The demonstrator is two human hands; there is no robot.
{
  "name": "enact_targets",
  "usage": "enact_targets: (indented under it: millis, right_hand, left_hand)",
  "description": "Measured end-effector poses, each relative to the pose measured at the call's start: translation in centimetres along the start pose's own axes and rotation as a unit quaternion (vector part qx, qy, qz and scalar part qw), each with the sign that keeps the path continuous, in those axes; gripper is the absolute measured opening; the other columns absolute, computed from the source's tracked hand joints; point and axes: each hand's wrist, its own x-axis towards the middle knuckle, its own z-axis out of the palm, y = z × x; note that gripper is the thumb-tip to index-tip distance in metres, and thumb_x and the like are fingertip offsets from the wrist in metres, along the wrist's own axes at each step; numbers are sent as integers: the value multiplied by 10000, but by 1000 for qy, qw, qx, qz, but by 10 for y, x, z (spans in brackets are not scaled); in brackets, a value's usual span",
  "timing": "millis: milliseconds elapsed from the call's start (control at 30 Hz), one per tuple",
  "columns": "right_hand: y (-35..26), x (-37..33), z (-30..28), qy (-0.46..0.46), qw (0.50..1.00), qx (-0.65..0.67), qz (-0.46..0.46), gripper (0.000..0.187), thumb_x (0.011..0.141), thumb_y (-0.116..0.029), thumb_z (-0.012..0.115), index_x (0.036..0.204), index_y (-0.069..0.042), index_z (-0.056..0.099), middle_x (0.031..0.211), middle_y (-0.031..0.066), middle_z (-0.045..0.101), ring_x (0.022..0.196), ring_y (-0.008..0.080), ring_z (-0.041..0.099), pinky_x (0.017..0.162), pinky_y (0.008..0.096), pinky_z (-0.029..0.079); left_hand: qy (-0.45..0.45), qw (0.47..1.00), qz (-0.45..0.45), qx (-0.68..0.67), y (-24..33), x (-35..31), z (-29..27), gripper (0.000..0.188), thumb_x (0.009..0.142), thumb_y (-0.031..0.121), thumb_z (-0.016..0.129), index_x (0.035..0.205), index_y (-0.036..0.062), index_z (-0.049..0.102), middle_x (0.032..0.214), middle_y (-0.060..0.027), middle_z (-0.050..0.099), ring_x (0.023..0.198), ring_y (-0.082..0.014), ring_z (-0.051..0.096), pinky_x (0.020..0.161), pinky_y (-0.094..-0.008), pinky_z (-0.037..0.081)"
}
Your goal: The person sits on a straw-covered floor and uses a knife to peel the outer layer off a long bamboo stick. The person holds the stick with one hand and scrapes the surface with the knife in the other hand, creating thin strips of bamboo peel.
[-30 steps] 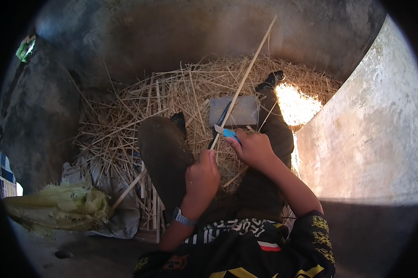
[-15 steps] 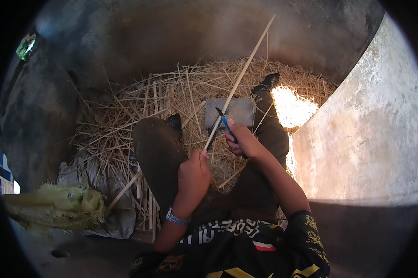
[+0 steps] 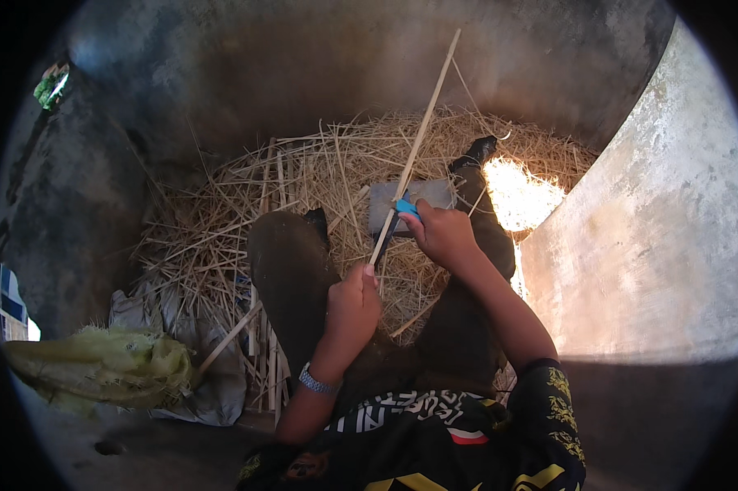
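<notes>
- Stick [image 3: 419, 141]: long, thin and pale, running from the left hand in the near middle to a tip at the far right, over the straw and toward the far wall [image 3: 303, 65].
- Left hand [image 3: 352, 311]: fingers curled tight round the near end, thumb laid along the top; no gap seen. A watch [image 3: 314, 379] is on this wrist.
- Right hand [image 3: 446, 237]: fingers folded on a blue-handled knife [image 3: 407, 209], which meets the stick beyond the left hand. Blade angle cannot be told.
- Dark strip [image 3: 380, 243]: beside the stick, between the hands; its nature cannot be determined.
- Handling, in my judgement: light, fairly stiff lengthwise, springy toward the thin far end, dry rather than slippery. It could split along the grain or leave splinters.
- Hold, in my judgement: best at the near end, firmly, with fingers behind the blade's path; the far tip would whip and give poor control.
- Surroundings: grey block [image 3: 433, 193] between the lower legs, just beyond the knife; straw pile [image 3: 213, 221] around the feet; yellow sack [image 3: 99, 368] at near left.
</notes>
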Motion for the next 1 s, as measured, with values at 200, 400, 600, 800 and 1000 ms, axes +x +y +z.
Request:
enact_targets:
  millis: [200,400,600,800,1000]
  right_hand:
    - [-8,-12,2,-201,648,685,266,516,1045,-529,433,752,-104,447,558,-21,361,476,69,321,450,242,293]
    - [-29,-13,-11,82,853,461,228,355,972,-363,654,827,-69,516,565,-49,385,509,38,343,482,224,291]
    - [-54,12,-18,83,900,319,285,301,959,-272,666,839,-1,612,560,36,519,501,104,485,491,308,392]
    - [-46,13,1,106,809,500,289,278,989,-222,605,799,-21,583,542,7,492,450,97,454,448,294,358]
    - [-15,12,6,75,359,875,315,247,998,-226,599,818,-72,528,523,-55,392,402,57,367,394,249,292]
  left_hand:
    - [-2,999,-14,-50,-7,-2,-5,344,1075,247,454,860,9,580,554,-85,490,481,-148,469,499,-338,390]
    - [6,999,-20,28,8,-8,-7,287,1053,223,479,903,7,596,663,-201,595,616,-390,629,570,-441,461]
    - [16,998,-16,54,10,-10,-1,265,1043,209,502,909,2,599,704,-230,604,676,-428,634,587,-443,466]
    - [-3,1000,-23,1,2,-8,-4,303,1053,246,507,881,11,589,625,-123,557,555,-267,581,536,-371,427]
    - [-99,948,-133,-271,-16,-1,-16,331,1074,310,487,864,66,564,639,68,419,544,-13,352,492,-215,294]
